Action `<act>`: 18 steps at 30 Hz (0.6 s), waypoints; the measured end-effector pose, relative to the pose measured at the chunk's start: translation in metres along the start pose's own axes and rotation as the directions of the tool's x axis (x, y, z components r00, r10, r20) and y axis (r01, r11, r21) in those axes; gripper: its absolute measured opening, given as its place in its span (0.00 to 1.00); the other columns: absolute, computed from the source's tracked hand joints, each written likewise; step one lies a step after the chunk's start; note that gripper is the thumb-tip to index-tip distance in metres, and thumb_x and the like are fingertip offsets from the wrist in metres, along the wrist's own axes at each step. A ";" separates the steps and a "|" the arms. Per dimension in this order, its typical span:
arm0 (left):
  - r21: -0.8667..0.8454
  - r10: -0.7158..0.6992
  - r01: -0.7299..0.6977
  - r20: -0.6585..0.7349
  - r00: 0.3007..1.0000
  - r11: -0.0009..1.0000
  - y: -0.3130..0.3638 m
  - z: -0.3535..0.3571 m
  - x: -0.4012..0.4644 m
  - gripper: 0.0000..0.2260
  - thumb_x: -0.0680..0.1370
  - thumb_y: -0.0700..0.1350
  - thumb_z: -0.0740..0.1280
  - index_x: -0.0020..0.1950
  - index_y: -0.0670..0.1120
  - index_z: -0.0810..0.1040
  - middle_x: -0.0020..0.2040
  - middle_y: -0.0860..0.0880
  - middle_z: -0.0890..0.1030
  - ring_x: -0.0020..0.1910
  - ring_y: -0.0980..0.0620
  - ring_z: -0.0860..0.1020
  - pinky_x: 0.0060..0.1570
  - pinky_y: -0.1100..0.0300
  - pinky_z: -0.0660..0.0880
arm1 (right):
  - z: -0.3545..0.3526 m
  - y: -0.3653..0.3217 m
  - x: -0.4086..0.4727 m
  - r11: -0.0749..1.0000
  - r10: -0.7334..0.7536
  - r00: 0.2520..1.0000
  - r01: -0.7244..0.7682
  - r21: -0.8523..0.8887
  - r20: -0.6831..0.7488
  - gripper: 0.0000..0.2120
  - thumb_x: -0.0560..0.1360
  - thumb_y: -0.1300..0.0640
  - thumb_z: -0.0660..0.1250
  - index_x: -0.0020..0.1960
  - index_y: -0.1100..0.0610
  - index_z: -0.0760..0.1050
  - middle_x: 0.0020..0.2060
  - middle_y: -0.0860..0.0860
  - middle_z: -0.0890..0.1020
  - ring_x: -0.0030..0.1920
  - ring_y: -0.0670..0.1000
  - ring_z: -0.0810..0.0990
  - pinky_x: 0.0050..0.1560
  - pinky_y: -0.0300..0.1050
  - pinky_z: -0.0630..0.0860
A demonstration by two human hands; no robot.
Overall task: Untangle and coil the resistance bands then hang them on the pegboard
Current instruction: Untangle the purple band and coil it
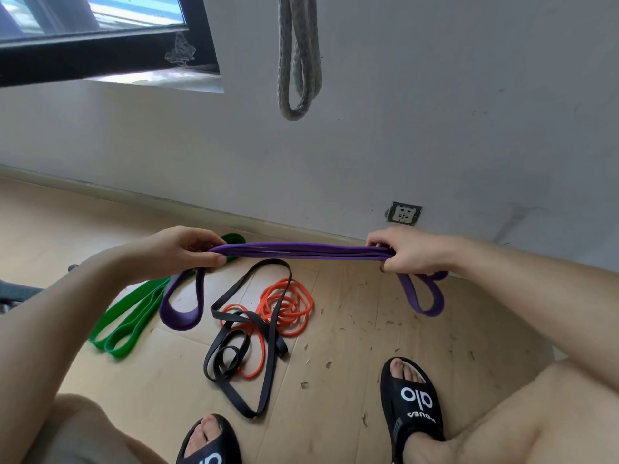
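Head view: both hands hold the purple band [301,251] folded into several strands, stretched level between them above the floor [351,329]. Left hand [181,251] and right hand [407,251] each have fingers curled round an end, with loops hanging below. Coiling looks under way. Next, I judge, the ends must be brought together into a compact coil. Green band [130,316], black band [241,356] and orange band [284,306] lie below, the last two tangled.

Grey band [299,61] top beyond frame
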State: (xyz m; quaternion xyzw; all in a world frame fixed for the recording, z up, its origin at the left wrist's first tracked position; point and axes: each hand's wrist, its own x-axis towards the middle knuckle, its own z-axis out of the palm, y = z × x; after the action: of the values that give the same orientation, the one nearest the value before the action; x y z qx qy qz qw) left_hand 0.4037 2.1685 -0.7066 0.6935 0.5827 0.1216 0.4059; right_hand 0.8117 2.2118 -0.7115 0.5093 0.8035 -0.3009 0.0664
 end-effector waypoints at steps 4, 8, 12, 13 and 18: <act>-0.031 -0.050 0.051 0.013 0.999 0.998 -0.017 -0.001 -0.004 0.38 0.54 0.82 0.70 0.54 0.59 0.84 0.44 0.50 0.86 0.42 0.57 0.82 0.45 0.59 0.75 | 0.002 -0.002 0.002 0.998 -0.010 1.000 0.012 -0.056 0.029 0.11 0.73 0.62 0.69 0.51 0.49 0.76 0.39 0.50 0.80 0.36 0.48 0.77 0.34 0.42 0.72; -0.042 -0.061 0.062 0.020 0.998 0.997 -0.026 0.000 -0.009 0.37 0.55 0.81 0.70 0.54 0.58 0.84 0.44 0.50 0.86 0.43 0.56 0.82 0.46 0.60 0.76 | 0.005 -0.004 0.007 0.995 -0.012 1.000 0.015 -0.102 0.026 0.08 0.76 0.59 0.68 0.45 0.46 0.73 0.36 0.49 0.79 0.34 0.49 0.77 0.34 0.44 0.73; 0.006 -0.089 0.089 0.019 0.996 0.996 -0.027 0.003 -0.010 0.35 0.61 0.77 0.68 0.54 0.52 0.84 0.38 0.55 0.83 0.36 0.62 0.79 0.38 0.69 0.73 | 0.009 -0.008 0.013 0.984 -0.026 1.000 0.027 -0.175 0.004 0.09 0.80 0.58 0.64 0.45 0.46 0.70 0.38 0.49 0.79 0.37 0.50 0.78 0.37 0.45 0.75; 0.006 -0.104 0.104 0.029 0.994 0.995 -0.028 0.006 -0.010 0.34 0.62 0.77 0.68 0.53 0.51 0.84 0.37 0.55 0.83 0.36 0.62 0.79 0.38 0.68 0.74 | 0.011 -0.008 0.015 0.979 -0.031 1.000 0.031 -0.203 0.005 0.09 0.80 0.58 0.63 0.45 0.45 0.69 0.39 0.49 0.79 0.38 0.51 0.79 0.39 0.48 0.76; 0.153 -0.172 0.151 0.137 0.976 0.977 -0.042 0.016 -0.016 0.15 0.78 0.61 0.68 0.53 0.51 0.82 0.44 0.50 0.83 0.47 0.47 0.82 0.56 0.48 0.78 | 0.022 -0.007 0.024 0.944 -0.011 0.997 0.037 -0.329 0.080 0.04 0.83 0.55 0.61 0.51 0.46 0.69 0.40 0.49 0.78 0.37 0.48 0.77 0.37 0.45 0.73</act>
State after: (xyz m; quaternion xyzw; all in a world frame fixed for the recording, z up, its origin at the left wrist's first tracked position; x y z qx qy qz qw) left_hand 0.3799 2.1467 -0.7418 0.6778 0.6124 -0.0058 0.4068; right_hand 0.7898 2.2158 -0.7364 0.4692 0.8456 -0.1824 0.1777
